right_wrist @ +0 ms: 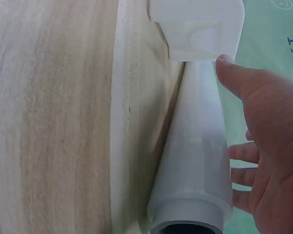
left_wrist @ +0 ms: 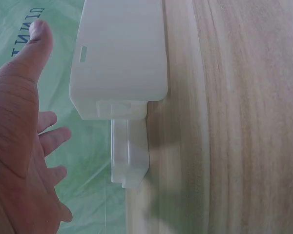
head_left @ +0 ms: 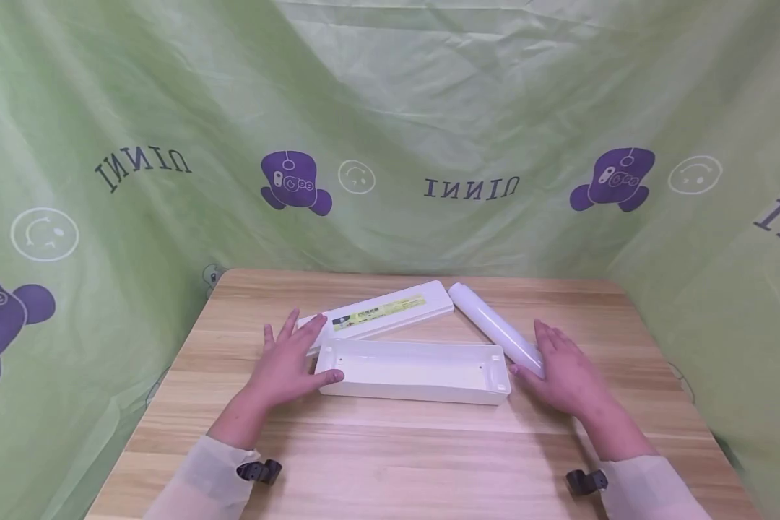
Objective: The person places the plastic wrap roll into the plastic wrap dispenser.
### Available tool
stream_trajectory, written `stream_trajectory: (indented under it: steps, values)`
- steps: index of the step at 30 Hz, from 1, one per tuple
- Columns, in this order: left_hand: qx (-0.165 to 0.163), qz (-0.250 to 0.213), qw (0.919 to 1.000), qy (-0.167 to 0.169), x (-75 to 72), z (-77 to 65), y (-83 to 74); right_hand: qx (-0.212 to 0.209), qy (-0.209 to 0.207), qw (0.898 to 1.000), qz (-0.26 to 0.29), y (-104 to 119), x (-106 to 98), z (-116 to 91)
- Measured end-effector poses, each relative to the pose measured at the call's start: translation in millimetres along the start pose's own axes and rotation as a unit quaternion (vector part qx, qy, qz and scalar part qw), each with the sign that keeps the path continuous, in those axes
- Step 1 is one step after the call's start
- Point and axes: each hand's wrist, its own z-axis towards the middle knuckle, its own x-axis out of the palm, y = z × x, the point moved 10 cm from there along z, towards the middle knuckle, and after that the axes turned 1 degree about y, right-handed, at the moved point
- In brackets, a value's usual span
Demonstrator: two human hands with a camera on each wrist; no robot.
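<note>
From where I stand, a long white box (head_left: 416, 391) sits in the middle of the wood-grain surface (head_left: 396, 455), its hollow side facing up. Behind it a white lid (head_left: 385, 322) lies at a slant, its right end farther back, with a yellow-green label (head_left: 379, 313) along its top. A pale, glossy roll (head_left: 497, 328) lies slantwise at the right, its far end just beside the lid's right end and its near part close by the box's right end. The right wrist view shows the hollow core at the roll's near end.

The person's left hand (head_left: 289, 368) is released, fingers spread, over the left ends of box and lid; the left wrist view has its thumb apart from the box. The right hand (head_left: 567, 370) is unclenched too, fingers loosely extended by the roll's near end, thumb towards the box's right corner. Whether those fingertips touch the roll I cannot tell.

Both forearms wear pale sleeves (head_left: 204, 477), each with a small black device (head_left: 260, 471) at the cuff. A green curtain (head_left: 390, 94) with purple figures hangs around the surface.
</note>
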Motion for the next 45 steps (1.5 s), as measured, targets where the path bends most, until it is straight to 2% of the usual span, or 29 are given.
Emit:
stream_trajectory:
  steps: [10,23,45]
  values:
    - [0.008,-0.026,0.9995,0.015,8.4,-0.8,3.0,0.009,0.003,0.999,0.041,-3,9,5]
    - [0.004,-0.043,0.9988,0.023,14.6,-0.5,5.8,0.006,-0.004,0.999,0.041,-8,19,8]
    - [-0.011,-0.062,0.9979,0.019,16.2,1.8,7.3,-0.005,-0.024,0.999,0.036,-7,18,10]
